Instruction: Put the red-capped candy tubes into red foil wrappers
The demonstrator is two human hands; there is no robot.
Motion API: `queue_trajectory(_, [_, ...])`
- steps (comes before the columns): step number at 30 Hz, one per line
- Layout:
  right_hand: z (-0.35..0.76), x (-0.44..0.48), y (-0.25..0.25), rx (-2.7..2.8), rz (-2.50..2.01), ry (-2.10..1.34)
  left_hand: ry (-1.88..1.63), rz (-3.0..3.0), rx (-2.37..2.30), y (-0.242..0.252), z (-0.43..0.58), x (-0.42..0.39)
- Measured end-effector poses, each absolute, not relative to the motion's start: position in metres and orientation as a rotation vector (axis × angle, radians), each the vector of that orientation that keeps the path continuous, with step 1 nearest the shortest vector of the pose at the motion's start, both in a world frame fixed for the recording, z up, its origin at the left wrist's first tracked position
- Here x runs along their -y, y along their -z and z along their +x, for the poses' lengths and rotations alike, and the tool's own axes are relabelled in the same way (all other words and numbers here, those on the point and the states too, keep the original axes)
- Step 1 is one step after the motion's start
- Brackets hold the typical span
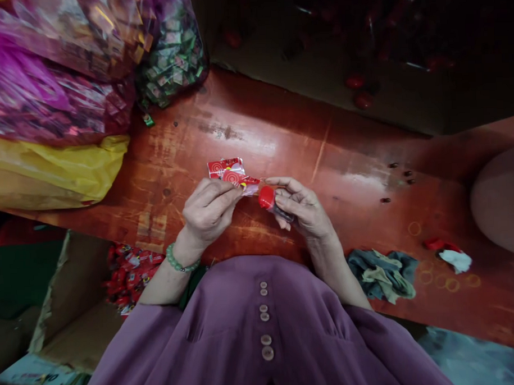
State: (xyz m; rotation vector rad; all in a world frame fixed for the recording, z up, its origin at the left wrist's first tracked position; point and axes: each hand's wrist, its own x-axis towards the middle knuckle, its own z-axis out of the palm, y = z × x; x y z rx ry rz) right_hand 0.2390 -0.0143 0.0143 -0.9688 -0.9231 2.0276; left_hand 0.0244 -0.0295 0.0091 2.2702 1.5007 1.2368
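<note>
Glossy red printed plastic packets (218, 169) lie mid-way along the red wooden worktop (280, 124), just beyond the left hand (211, 208). Far left, a translucent pink plastic bag (64, 104) sits behind a yellow plastic bag (62, 171); a clear plastic bag of small green packets (172, 55) stands to its right. Near right, crumpled grey-green cloth (382, 275) lies left of thin round yellow rubber bands (447, 282).

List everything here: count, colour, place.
Container: one, red top, centre
Cards: at least two, red, centre
Table: one, reddish, middle
Bags: several, multicoloured, upper left
Boxes: at least two, brown, top right, lower left
Packets: many, red, lower left
Specks: four, dark, right
Cloth: one, greenish, right
Rubber bands: several, yellow, right
Scraps: two, red, white, right
Rounded object: one, pinkish, right
Shirt: one, purple, bottom
Bracelet: one, green, centre left
Left hand: one, at cards
Right hand: one, around container
</note>
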Motion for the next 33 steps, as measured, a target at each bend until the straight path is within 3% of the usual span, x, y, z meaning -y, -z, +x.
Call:
queue_trajectory(16, [0.239, -0.003, -0.001, 0.888, -0.927, -2.293, -1.288, 2.525, -1.189, 0.000, 0.023, 0.036])
queue_trajectory(33, [0.231, 0.008, 0.003, 1.075, -1.176, -2.083, -1.144, 2.586, -1.109, 0.030, 0.025, 0.035])
